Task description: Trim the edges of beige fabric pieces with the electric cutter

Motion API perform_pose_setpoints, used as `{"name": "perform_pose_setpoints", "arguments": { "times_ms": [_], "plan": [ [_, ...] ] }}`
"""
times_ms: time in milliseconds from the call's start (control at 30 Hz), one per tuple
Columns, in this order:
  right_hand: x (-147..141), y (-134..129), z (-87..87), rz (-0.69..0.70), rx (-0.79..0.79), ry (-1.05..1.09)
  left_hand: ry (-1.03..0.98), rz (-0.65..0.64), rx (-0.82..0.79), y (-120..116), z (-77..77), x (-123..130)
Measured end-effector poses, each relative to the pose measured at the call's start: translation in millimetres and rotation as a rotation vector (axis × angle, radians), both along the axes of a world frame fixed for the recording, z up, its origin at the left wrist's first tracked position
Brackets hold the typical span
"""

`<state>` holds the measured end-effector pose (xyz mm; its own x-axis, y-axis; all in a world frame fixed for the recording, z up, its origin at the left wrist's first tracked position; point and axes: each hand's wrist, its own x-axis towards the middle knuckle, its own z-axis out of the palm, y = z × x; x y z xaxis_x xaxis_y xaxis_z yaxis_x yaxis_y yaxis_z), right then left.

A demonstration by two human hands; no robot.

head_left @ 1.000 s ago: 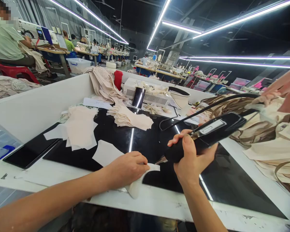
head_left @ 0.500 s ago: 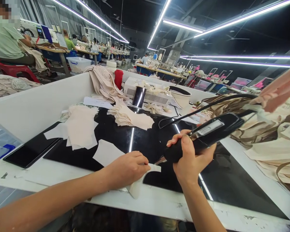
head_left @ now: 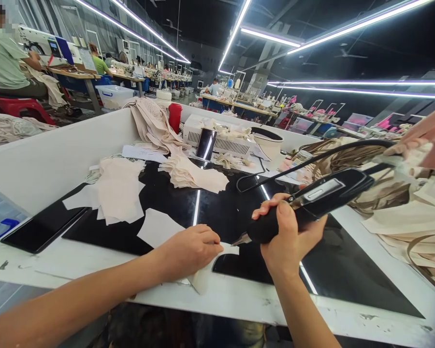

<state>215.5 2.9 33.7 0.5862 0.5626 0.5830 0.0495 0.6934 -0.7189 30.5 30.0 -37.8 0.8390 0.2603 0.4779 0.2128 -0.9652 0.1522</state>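
My left hand [head_left: 190, 250] has its fingers closed and presses on a pale fabric piece [head_left: 230, 249] at the front edge of the shiny black board [head_left: 348, 270]. Part of that piece hangs toward me below the fingers; the rest is hidden under the hand. In my right hand [head_left: 284, 241] is a black corded hand tool [head_left: 321, 193] with a pointed metal tip, held at a slant. The tip is just above or at the piece's upper edge; touching or apart, I cannot tell. Another white cut piece [head_left: 158, 227] lies left of my left hand.
Stacks of cut fabric [head_left: 120, 191] and more pieces [head_left: 197, 174] lie on the board. Behind stand a vented white box [head_left: 217, 145] and a red cylinder [head_left: 174, 117]. Beige fabric [head_left: 402, 208] is heaped at right. The tool's cord [head_left: 286, 170] loops behind. People sit at sewing machines beyond.
My right hand and the tool have shifted slightly to the right, and the tip is less blurred. My left hand keeps its hold on the fabric piece. The whole view has drifted a little.
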Motion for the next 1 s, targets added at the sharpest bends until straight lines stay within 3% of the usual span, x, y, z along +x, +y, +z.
{"name": "perform_pose_setpoints", "arguments": {
  "times_ms": [200,767,1000],
  "plan": [
    [-8,-9,-2.6,0.072,-0.029,-0.003,-0.022,-0.001,-0.005,-1,2.0,0],
    [3,-10,-7.9,-0.008,-0.013,-0.073,-0.03,0.009,0.001,0,-0.1,-1],
    [0,-17,-7.8,-0.069,-0.046,-0.065,0.085,0.22,0.129,-14,-1.5,-5]
  ]
}}
